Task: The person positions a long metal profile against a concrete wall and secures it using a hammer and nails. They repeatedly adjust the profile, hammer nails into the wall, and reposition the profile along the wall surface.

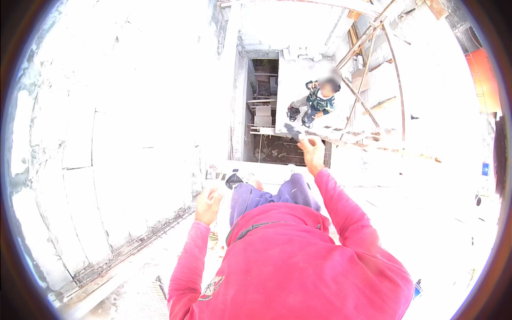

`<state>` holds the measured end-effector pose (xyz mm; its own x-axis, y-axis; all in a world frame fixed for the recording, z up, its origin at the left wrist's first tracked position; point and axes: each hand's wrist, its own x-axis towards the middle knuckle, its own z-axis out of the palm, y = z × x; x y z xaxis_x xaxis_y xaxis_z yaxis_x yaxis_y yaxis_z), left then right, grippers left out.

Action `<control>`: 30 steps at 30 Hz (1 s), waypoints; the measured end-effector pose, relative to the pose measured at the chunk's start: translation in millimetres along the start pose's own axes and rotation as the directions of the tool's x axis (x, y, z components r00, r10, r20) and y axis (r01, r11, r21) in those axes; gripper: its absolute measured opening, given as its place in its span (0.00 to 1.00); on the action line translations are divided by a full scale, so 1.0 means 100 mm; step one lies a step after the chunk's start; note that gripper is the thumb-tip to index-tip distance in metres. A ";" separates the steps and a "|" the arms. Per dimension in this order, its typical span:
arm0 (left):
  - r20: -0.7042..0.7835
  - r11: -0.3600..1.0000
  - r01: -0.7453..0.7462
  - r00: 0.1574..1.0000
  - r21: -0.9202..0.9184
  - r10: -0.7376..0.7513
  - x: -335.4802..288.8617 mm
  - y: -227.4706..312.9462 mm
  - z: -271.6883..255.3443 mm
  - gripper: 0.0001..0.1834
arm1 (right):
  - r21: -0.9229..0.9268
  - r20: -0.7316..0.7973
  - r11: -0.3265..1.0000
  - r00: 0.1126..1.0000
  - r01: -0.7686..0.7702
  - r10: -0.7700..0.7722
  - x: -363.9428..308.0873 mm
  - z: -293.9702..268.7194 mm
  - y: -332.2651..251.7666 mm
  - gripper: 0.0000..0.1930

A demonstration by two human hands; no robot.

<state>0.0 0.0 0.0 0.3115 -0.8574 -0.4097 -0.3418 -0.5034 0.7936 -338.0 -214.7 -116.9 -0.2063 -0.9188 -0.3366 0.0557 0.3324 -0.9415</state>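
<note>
- Left: a pale block wall (77, 208).
- Near: your left hand (208, 205), fingers curled; cannot tell whether they hold anything.
- Farther right: a dark opening (280, 149).
- Next: a dark object (292, 132), clamped in your right hand's (313, 152) fingers.
- Far right: a person (321, 101), then wooden poles (366, 36).

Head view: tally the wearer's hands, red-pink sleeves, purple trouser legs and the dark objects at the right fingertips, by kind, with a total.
Hands: 2, left hand and right hand
Red-pink sleeves: 2, left sleeve and right sleeve
Purple trouser legs: 2, left leg and right leg
Dark objects: 1, dark object
Total: 7
</note>
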 end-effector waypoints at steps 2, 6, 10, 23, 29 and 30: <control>0.005 0.949 0.202 0.978 0.242 -0.209 -0.56 -0.05 -0.71 0.22 | -0.020 -0.135 0.961 0.953 -0.277 0.272 0.01 0.17 1.02 0.21; 0.093 0.956 0.290 0.952 0.034 -0.292 -0.30 -0.58 0.75 0.21 | -0.245 -0.332 0.938 0.931 -0.244 0.155 1.66 -1.36 0.84 0.24; 0.107 0.889 0.442 0.884 0.118 -0.454 -0.78 -1.24 0.57 0.21 | -0.416 -0.370 0.856 0.917 -0.306 0.148 1.96 -1.08 2.05 0.25; 0.038 0.811 0.545 0.825 0.214 -0.564 0.55 -2.08 1.49 0.26 | -0.615 -0.352 0.705 0.923 -0.353 0.154 2.96 -1.07 5.12 0.26; -0.066 0.767 0.364 0.919 0.528 -0.390 0.96 -2.59 1.88 0.34 | -0.790 -0.285 0.582 0.956 -0.192 -0.071 3.39 -0.90 6.12 0.22; -0.085 0.763 0.376 0.916 0.527 -0.392 1.04 -2.62 1.93 0.34 | -0.786 -0.303 0.585 0.949 -0.200 -0.083 3.51 -0.89 6.30 0.22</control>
<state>-49.1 22.6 -337.2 0.4952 -0.5786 -0.6481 -0.6105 -0.7625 0.2143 -462.4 -308.4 -826.0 -0.4968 -0.8351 -0.2364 -0.6938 0.5458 -0.4699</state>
